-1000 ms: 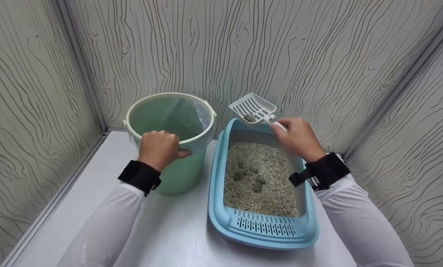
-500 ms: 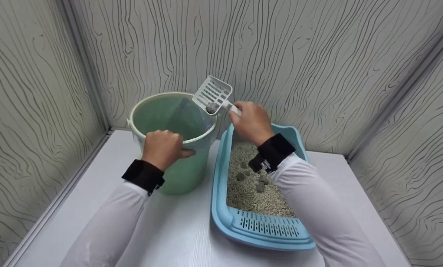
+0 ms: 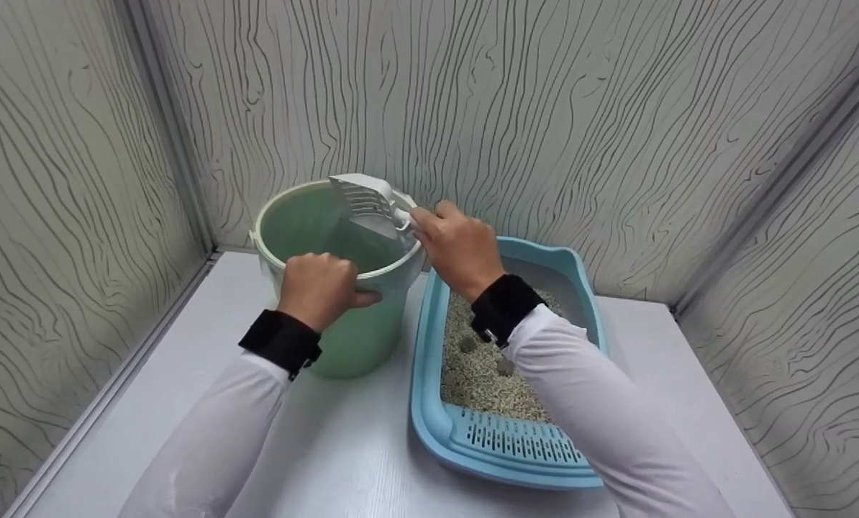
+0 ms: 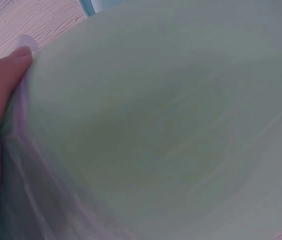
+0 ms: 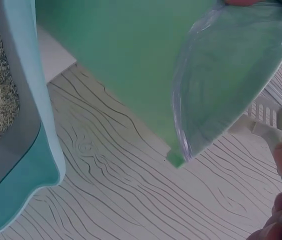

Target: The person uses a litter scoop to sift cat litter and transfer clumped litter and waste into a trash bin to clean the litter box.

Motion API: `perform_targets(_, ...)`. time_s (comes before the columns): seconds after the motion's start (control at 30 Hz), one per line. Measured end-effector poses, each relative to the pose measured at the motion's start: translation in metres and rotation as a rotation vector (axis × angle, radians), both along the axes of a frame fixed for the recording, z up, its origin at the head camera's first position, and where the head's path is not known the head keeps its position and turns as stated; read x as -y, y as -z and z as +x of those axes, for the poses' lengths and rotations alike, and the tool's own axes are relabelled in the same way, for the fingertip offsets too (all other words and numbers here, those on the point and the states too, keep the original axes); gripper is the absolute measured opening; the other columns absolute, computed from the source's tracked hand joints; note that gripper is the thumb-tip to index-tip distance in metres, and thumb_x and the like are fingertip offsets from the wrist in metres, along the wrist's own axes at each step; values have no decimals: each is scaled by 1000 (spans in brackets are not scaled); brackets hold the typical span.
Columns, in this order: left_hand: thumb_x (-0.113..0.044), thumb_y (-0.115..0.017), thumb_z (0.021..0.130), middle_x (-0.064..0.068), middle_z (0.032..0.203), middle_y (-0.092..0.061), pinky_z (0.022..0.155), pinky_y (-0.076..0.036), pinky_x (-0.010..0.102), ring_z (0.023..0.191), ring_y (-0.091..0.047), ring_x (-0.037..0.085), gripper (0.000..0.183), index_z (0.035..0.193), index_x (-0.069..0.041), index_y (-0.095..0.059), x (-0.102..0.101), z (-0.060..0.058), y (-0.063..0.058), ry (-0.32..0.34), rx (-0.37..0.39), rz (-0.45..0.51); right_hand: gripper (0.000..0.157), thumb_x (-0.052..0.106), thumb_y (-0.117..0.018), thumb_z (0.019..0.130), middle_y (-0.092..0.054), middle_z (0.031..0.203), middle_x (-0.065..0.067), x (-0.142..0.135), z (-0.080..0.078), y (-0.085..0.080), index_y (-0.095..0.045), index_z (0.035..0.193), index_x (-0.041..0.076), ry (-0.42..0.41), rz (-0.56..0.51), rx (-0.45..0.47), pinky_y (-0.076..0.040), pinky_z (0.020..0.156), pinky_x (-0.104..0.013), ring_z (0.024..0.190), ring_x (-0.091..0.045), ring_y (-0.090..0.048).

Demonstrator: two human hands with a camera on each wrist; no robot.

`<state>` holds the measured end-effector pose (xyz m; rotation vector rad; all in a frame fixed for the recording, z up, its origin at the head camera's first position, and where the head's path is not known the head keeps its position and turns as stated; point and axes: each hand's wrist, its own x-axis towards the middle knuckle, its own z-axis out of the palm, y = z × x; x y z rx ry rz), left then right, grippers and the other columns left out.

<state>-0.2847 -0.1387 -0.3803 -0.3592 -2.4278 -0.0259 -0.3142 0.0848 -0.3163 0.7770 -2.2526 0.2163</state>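
Observation:
In the head view my left hand (image 3: 318, 291) grips the near rim of a green trash bin (image 3: 354, 342). A thin clear plastic liner (image 5: 231, 80) is folded over that rim in the right wrist view. My right hand (image 3: 462, 252) holds a white slotted litter scoop (image 3: 363, 193) by its handle. The scoop's head is tipped steeply over the bin's opening at the back right of the rim. The clump is out of sight in the head view. Right of the bin is a blue litter box (image 3: 429, 360), partly covered by my right forearm, with a few grey clumps (image 3: 505, 367) on its litter (image 3: 483, 392).
Bin and litter box stand side by side on a white tabletop (image 3: 343, 460). Wood-grain patterned panels (image 3: 544, 108) rise behind and on both sides. The litter box has a slotted front ledge (image 3: 519, 439).
My right hand has carried the scoop leftward from above the litter box to over the bin and tipped it. A grey clump lay in the scoop earlier. My left hand stays on the rim.

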Motion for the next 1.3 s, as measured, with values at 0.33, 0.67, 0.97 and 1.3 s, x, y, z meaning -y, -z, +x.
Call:
perform_targets(0.33, -76, -85, 63, -5, 52, -24, 41, -35, 42, 48, -30, 17, 78, 48, -18, -35, 0, 1, -1, 6, -23, -11, 24, 27, -66, 102, -68, 90, -13, -15, 1, -4, -71, 122, 15, 2, -70, 222, -56, 65, -47, 75, -31, -67)
perform_targets(0.67, -78, -81, 67, -5, 55, -22, 43, -23, 37, 52, -27, 17, 80, 50, -19, -29, 0, 2, -3, -2, 25, -15, 25, 29, -59, 108, -58, 76, -1, -47, 4, -7, -72, 123, 15, -38, -325, 616, -45, 58, -30, 61, -15, -50)
perform_targets(0.97, -75, -83, 68, -4, 54, -21, 43, -20, 36, 52, -25, 17, 79, 50, -19, -30, 5, 3, -2, -7, 39, -14, 32, 33, -61, 106, -50, 67, 3, -103, 22, 4, -72, 131, 16, -41, -502, 685, -34, 48, -24, 51, -8, -38)
perform_targets(1.3, -75, -84, 67, -4, 54, -20, 43, -19, 36, 52, -24, 17, 81, 49, -19, -28, 9, 3, -2, -7, 34, -19, 36, 33, -58, 108, -42, 65, 1, -177, 45, 27, -69, 136, 12, 50, -494, 640, -32, 53, -26, 49, -4, -29)
